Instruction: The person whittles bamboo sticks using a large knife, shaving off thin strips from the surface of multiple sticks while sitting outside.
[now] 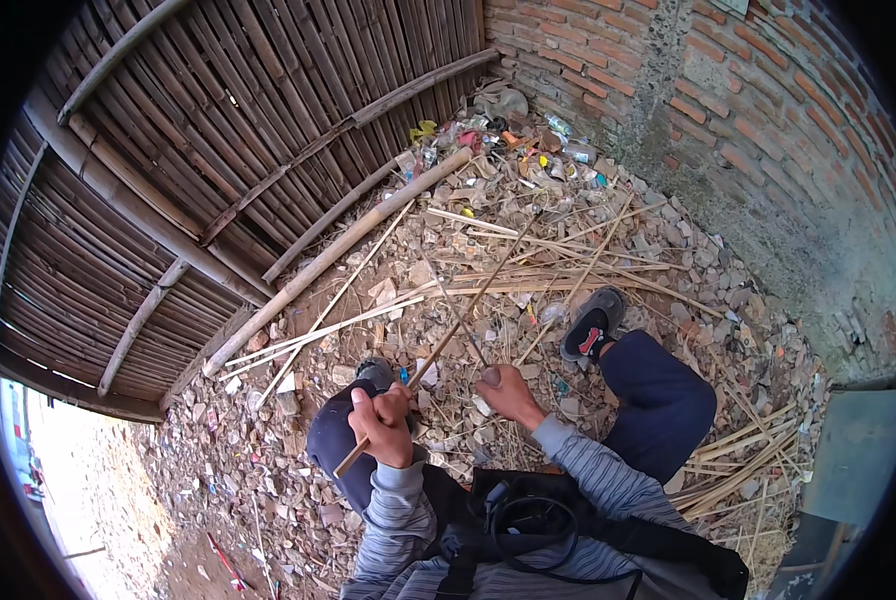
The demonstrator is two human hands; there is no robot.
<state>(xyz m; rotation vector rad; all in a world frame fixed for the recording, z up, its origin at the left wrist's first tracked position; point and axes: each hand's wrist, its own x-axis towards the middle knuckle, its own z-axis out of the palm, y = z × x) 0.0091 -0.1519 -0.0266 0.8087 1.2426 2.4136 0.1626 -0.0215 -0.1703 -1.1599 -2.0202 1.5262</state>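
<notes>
My left hand [380, 420] is closed round a brown bamboo strip [438, 348], near its lower end. The strip slants up and away to the right over the rubble. In my right hand [510, 393], fingers wrapped tight, is a long thin dark piece [465, 333]; whether it is a blade or a stick cannot be told. It points up and to the left, and the two cross in front of my hands. Beyond them, pale split bamboo strips [528, 283] lie in a loose heap on the ground.
A thick bamboo pole [338, 262] lies along the slatted bamboo wall [238, 110] at left. A brick wall [728, 130] stands at right, with litter [528, 140] in the corner. More strips [743, 465] lie beside my right leg. Stony rubble [258, 455] covers the ground.
</notes>
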